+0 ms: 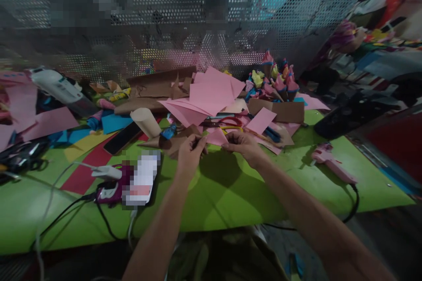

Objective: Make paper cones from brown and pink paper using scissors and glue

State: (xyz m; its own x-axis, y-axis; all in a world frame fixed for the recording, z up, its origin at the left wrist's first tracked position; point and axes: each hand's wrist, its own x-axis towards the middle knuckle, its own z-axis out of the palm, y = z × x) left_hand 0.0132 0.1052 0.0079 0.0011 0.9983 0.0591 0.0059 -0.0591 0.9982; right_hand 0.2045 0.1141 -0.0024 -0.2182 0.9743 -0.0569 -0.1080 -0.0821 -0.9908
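Note:
Between my two hands a small piece of pink paper is held up just above the green table. My left hand pinches its left edge, thumb and fingers pressed together. At the right edge my right hand grips it the same way. Right behind the hands lies a heap of larger pink sheets, with scissors with red and yellow handles partly under paper. A cardboard tube stands left of the heap, next to a small blue crumpled piece.
A pink glue gun with a black cord lies at the right. At the left are a lit phone, a purple power strip, cables and a dark phone. Several paper-flower cones stand at the back, before a perforated metal panel.

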